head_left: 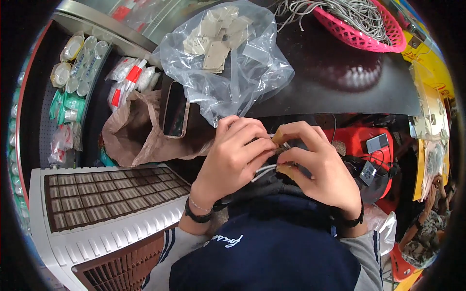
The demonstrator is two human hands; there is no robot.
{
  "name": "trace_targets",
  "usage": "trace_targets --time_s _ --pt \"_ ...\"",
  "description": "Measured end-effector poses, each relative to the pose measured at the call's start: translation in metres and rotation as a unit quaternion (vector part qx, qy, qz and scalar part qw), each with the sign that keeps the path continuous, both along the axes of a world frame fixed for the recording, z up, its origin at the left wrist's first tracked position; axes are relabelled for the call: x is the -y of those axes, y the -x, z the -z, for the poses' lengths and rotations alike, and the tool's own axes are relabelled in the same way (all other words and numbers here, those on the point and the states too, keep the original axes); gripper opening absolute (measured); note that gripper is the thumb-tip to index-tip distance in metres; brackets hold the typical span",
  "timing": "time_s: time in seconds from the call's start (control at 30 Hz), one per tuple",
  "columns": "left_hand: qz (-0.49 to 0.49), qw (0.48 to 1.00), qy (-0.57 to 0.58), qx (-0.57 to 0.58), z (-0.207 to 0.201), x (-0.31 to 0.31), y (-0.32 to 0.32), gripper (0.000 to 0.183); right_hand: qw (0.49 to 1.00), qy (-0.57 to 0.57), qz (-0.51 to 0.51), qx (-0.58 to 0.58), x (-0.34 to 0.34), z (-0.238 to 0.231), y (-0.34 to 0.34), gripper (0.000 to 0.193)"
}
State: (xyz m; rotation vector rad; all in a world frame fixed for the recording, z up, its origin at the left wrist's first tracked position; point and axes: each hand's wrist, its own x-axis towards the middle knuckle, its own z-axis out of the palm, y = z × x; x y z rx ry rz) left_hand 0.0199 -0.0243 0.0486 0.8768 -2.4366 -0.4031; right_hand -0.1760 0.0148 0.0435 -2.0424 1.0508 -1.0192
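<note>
My left hand (237,157) and my right hand (318,167) meet close in front of my body, at the near edge of the dark table. Both are closed, fingertips nearly together, around a thin light-grey cord (264,169). A short length of the cord shows between the hands; the rest is hidden by my fingers. Tan coverings wrap the thumb and index fingertips of my right hand. Just beyond my left hand lies a see-through plastic bag (262,72) holding several flat beige pieces (217,56).
A pink basket (354,42) heaped with grey cords stands at the far right. Left lie a phone (175,110), a brown bag (131,133), packaged goods on shelves and a white air cooler (97,242). Right are a red stool (349,140) with small devices and another person's arm (418,218).
</note>
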Motion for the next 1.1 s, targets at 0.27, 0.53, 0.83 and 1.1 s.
trace_targets --time_s 0.27,0.53,0.83,1.1 --pt "-0.035 0.956 -0.243 -0.161 0.004 -0.007 0.001 0.013 0.990 -0.055 0.065 0.113 -0.002 0.007 -0.005 0.012" --pt "0.000 0.900 -0.343 -0.268 0.003 -0.007 -0.001 0.027 0.970 -0.075 0.075 0.218 0.000 0.010 0.000 0.011" --pt "0.035 0.945 -0.175 -0.275 0.014 -0.001 0.001 0.029 0.956 -0.125 0.046 0.262 -0.001 0.011 -0.002 0.009" --pt "0.080 0.931 -0.244 -0.258 0.013 0.000 -0.001 0.021 0.972 -0.084 0.010 0.220 0.004 0.009 0.002 0.015"
